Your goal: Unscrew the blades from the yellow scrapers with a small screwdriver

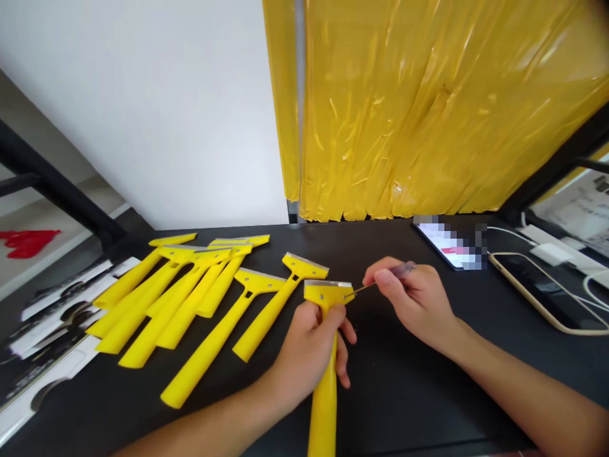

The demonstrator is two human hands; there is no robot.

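My left hand [309, 343] is closed around the neck of a yellow scraper [323, 393], its wide head pointing away from me and its handle running down past the bottom edge of the view. Two small screws show on the head, below a metal strip. In my right hand [419, 304] is a thin screwdriver [364, 290], pinched between fingers and thumb. Its tip meets the right end of the scraper head, by the screw there; whether it sits in the screw slot I cannot tell. Just left of my left hand lie two more scrapers [209, 343].
Several yellow scrapers [143, 298] lie overlapping on the black table [390, 406], left of centre. White and black printed card pieces [61, 368] are piled at the far left. At the right are a lit phone [445, 244], a second phone [547, 289] and white cables. Yellow plastic sheeting [428, 114] hangs behind.
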